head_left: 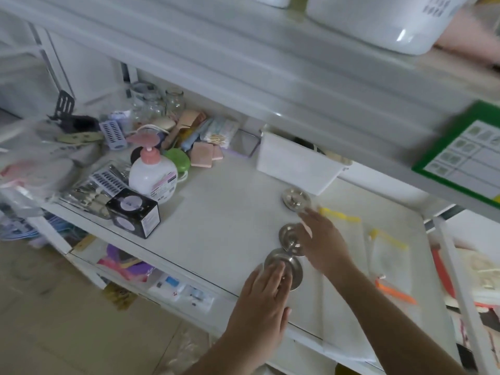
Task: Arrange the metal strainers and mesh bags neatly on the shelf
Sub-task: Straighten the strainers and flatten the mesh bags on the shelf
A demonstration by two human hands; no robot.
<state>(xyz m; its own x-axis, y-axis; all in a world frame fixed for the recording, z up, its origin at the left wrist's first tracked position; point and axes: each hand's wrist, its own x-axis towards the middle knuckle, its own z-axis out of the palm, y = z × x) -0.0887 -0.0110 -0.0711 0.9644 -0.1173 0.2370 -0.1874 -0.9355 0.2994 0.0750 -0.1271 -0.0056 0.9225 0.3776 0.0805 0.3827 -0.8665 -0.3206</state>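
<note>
On white shelf [216, 212], round metal strainers [296, 199], left hand [263, 296] flat, right hand [323, 244] seemingly open, translucent mesh bags [389, 255].

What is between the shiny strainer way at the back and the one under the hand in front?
In the head view, a third metal strainer sits between the far strainer and the near one, beside the right hand.

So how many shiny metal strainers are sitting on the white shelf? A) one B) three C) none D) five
B: three round metal strainers lie in a row on the shelf, a far one, a middle one by the right hand, and a near one under the left hand.
</note>
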